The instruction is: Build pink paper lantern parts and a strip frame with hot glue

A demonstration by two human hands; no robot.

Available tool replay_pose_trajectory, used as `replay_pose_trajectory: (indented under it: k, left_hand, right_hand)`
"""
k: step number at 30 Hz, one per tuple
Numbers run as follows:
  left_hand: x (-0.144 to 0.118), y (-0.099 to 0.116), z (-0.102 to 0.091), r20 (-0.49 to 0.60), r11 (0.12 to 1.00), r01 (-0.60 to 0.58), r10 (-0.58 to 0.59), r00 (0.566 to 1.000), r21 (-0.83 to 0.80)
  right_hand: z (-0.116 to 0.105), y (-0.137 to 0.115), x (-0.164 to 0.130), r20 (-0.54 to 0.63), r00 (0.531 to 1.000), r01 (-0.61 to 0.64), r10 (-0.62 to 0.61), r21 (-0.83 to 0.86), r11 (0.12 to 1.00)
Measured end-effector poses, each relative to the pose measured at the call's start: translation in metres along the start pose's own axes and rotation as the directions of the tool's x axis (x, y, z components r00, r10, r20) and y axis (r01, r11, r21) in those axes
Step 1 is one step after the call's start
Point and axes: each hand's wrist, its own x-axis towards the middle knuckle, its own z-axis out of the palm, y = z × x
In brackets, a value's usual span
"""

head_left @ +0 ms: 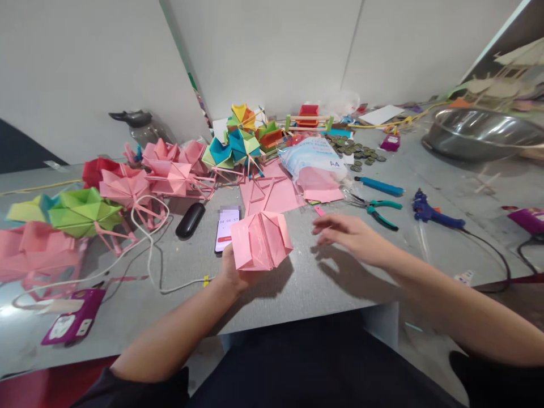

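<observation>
Dark clothing (297, 362) fills the space below both hands. Gripped in the left hand (235, 271) is a folded pink paper piece (261, 241), held above the table (272, 309). Just beyond that hand lies a phone (224, 229); left of it, a black case (190, 221). The right hand (346, 233) holds nothing, its fingers loosely bent, with a small pink strip (319, 210) near its fingertips and teal-handled pliers (376, 208) just beyond it.
</observation>
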Motion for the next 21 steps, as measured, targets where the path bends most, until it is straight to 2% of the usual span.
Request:
replay_pose_trajectory:
  k: [2,5,8,11,14,18,21]
  left_hand:
    - [0.0,-0.001,0.003,-0.02,0.997,0.004,-0.005,1.0,-0.08]
    - [0.001,-0.003,0.01,-0.003,0.991,0.013,-0.014,1.0,-0.133]
    - [0.003,-0.007,0.013,0.019,0.989,0.045,-0.043,0.999,-0.14]
    - [0.004,-0.009,0.011,0.004,0.984,0.074,-0.075,0.997,-0.16]
    - [0.003,-0.009,0.009,-0.002,0.982,0.082,-0.084,0.996,-0.169]
    - [0.003,-0.009,0.007,-0.006,0.99,0.093,-0.094,0.996,-0.11]
    - [0.004,-0.013,0.006,-0.081,0.995,0.094,-0.096,0.992,-0.037]
  right_hand:
    - [0.032,-0.007,0.016,0.111,0.992,-0.078,0.058,0.183,0.98]
    - [0.056,-0.01,0.034,0.146,0.989,-0.069,0.032,0.253,0.965]
    - [0.058,-0.006,0.041,0.131,0.991,-0.049,0.011,0.293,0.955]
    - [0.057,0.001,0.04,0.082,0.991,-0.127,0.104,0.362,0.923]
    - [0.059,0.003,0.036,0.164,0.971,-0.226,0.172,0.411,0.883]
    - [0.062,0.001,0.029,0.246,0.961,-0.219,0.125,0.406,0.887]
    - [0.064,-0.001,0.025,0.252,0.965,-0.173,0.075,0.397,0.901]
